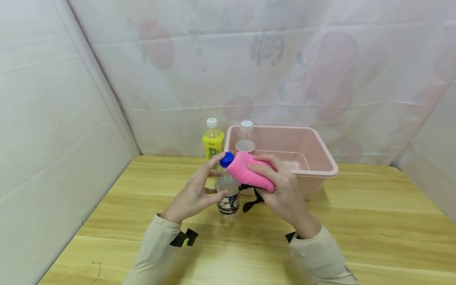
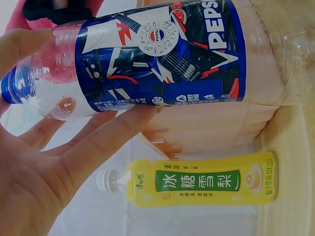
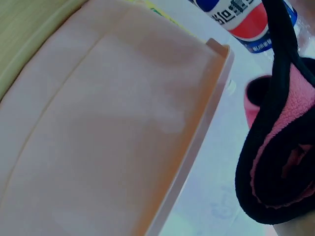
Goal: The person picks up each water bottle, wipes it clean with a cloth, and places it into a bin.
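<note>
"What are the hands doing?"

"The left hand (image 1: 196, 192) holds a clear, blue-capped Pepsi bottle (image 1: 228, 202) between thumb and fingers, roughly upright, near the middle of the table (image 1: 142, 221). The right hand (image 1: 285, 190) grips a bunched pink cloth (image 1: 246, 171) with black edging, just right of the cap. I can't tell whether cloth and cap touch."

"And beyond?"

"A pink basin (image 1: 315, 182) sits far right of the bottle. A white-capped bottle (image 1: 246, 144) shows by its left end; inside or behind, I can't tell. A yellow drink bottle (image 1: 213, 141) stands farther left."

"What could go wrong?"

"The Pepsi bottle looks light, so a hard push from the cloth could tip it. The dangling black strap (image 1: 251, 205) might snag it, too."
</note>
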